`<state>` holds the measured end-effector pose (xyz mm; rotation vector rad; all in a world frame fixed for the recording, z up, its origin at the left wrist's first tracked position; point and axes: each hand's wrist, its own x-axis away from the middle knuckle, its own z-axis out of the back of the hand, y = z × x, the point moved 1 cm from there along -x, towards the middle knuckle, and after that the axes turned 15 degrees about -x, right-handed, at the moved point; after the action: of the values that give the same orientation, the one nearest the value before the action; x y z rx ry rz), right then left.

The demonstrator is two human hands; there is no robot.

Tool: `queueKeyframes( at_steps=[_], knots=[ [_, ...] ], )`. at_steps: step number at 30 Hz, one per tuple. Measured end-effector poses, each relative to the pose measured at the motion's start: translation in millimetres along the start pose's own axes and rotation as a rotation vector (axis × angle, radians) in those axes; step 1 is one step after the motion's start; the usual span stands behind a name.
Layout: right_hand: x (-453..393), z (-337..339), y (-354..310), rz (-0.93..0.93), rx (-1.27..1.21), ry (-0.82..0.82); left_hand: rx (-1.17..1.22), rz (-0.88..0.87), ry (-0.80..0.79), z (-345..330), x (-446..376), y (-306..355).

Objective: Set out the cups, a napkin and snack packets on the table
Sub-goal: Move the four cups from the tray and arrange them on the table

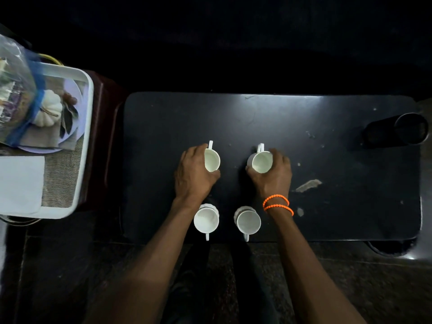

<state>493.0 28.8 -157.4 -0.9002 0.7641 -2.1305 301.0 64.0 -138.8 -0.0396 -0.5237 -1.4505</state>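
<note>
Several white cups stand upright on the dark table [304,141]. My left hand [192,173] grips the far left cup [212,160] from its left side. My right hand [274,175], with orange bands on the wrist, grips the far right cup [260,162]. Both far cups have their handles pointing away from me. Two more cups, one on the left [206,220] and one on the right [248,222], stand near the table's front edge between my forearms, handles toward me. A white napkin [19,183] lies in the tray on the left. A clear bag of packets [16,90] rests on that tray.
A white tray [87,127] sits on a side stand left of the table, holding a plate, a small white pumpkin [49,108] and a woven mat. A dark cylinder [397,130] lies at the table's right end. Worn patches mark the tabletop.
</note>
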Motion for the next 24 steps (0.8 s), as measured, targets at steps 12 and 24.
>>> queueKeyframes(
  at_steps=[12,24],
  knots=[
    [13,-24,3,0.062,0.009,-0.049,0.003,0.013,0.039,-2,-2,0],
    [118,4,47,0.010,0.014,-0.044,0.024,0.134,-0.186,-24,105,-20]
  ],
)
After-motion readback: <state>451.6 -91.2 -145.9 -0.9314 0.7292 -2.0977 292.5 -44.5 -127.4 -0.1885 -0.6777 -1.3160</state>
